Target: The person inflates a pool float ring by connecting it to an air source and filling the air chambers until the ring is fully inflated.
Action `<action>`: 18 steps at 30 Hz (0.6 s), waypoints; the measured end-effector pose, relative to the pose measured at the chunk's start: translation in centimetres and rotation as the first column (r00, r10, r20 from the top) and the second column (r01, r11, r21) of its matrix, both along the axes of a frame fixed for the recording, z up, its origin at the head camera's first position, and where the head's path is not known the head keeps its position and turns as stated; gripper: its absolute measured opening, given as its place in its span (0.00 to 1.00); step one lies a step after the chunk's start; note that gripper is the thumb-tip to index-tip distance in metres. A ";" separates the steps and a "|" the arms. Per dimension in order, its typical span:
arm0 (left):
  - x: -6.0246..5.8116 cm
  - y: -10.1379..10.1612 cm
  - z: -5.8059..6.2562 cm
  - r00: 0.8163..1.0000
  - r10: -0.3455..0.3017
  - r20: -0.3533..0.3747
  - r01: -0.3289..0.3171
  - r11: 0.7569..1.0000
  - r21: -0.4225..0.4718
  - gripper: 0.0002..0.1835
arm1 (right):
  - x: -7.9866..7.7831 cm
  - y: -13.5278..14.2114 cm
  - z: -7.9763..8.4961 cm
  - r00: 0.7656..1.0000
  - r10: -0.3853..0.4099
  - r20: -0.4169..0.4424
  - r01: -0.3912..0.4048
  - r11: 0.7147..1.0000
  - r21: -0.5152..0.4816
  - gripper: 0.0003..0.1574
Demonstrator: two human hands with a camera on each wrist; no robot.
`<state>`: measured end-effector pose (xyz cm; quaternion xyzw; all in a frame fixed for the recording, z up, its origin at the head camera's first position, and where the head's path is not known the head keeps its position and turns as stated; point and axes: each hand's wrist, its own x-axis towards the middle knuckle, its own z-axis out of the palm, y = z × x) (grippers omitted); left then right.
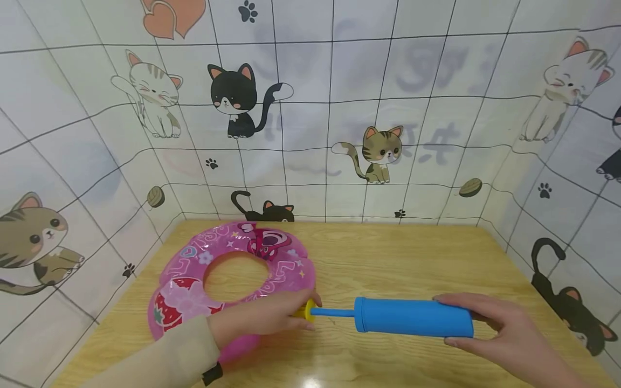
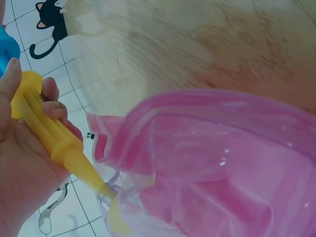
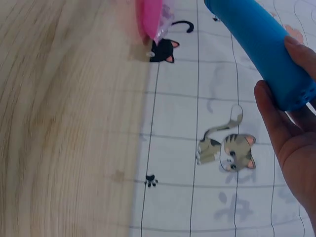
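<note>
A blue hand air pump (image 1: 407, 317) is held level above the wooden table. My right hand (image 1: 504, 328) grips the far end of its barrel, thumb and fingers on opposite sides. Its thin blue rod is drawn partly out toward the left. My left hand (image 1: 271, 318) curls round the yellow nozzle piece (image 2: 54, 131) at the rod's end. In the left wrist view the nozzle tip sits in the clear valve (image 2: 106, 193) of a pink inflatable swim ring (image 1: 286, 269). The ring is printed with strawberries and a bear, and lies on the left under my left forearm.
The wooden table (image 1: 412, 253) is bounded at the back and sides by white sheeting (image 1: 310, 124) with grid lines and cartoon cats. A dark strap (image 1: 212, 373) shows below my left sleeve (image 1: 189, 345).
</note>
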<state>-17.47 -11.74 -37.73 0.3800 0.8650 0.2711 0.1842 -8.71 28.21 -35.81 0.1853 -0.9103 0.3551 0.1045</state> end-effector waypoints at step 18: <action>0.9 2.4 0.6 0.997 0.009 0.079 -0.009 1.000 -0.001 0.42 | -1.5 -5.1 -1.0 0.973 0.175 -0.149 -0.185 0.981 -0.056 0.36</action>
